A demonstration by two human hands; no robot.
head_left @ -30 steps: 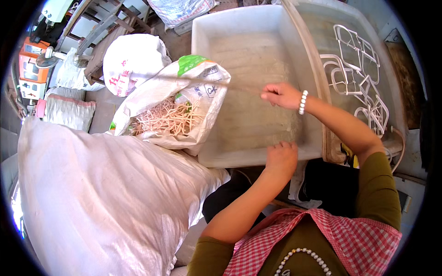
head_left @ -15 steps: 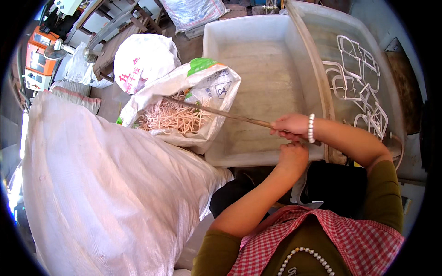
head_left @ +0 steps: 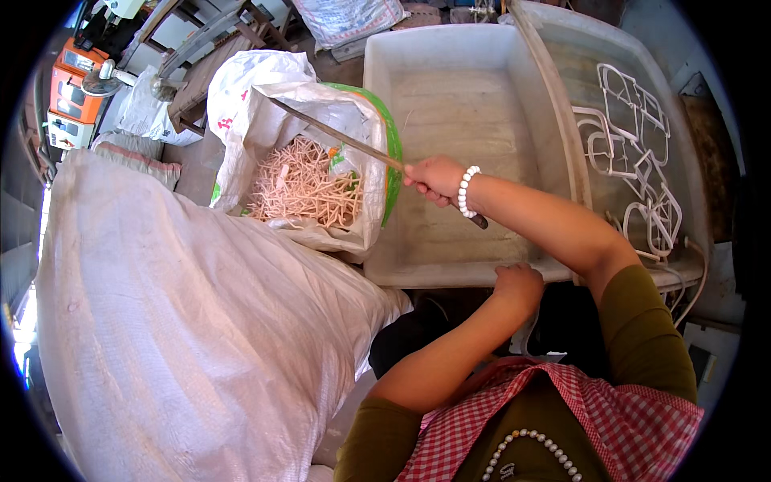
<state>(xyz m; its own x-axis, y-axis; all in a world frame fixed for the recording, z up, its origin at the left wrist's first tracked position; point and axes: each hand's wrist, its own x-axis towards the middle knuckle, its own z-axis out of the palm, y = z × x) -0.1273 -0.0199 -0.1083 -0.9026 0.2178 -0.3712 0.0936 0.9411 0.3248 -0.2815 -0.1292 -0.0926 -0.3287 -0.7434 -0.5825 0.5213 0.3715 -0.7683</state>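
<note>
My right hand point(head_left: 440, 181) grips a long, thin wooden stick point(head_left: 345, 140) near its thick end. The stick's far end reaches over an open white-and-green woven sack point(head_left: 301, 234). Inside the sack lies a heap of thin, pinkish-beige stick-like pieces point(head_left: 301, 189), with a crumpled plastic bag point(head_left: 347, 161) among them. My left hand point(head_left: 519, 283) is curled at the front rim of a pale, shallow plastic tub point(head_left: 458, 277), its fingertips hidden, so I cannot make out what it holds, if anything.
A second tub point(head_left: 554, 20) on the right holds several white looped frames point(head_left: 634, 112). A big white woven sack point(head_left: 185, 321) bulges at the left front. Behind stand a wooden bench point(head_left: 197, 84), a fan point(head_left: 100, 84) and stuffed sacks point(head_left: 349, 22).
My right hand has moved left and away from me with the stick, parting from my left hand. The sack's mouth has opened wider and its far side stands higher.
</note>
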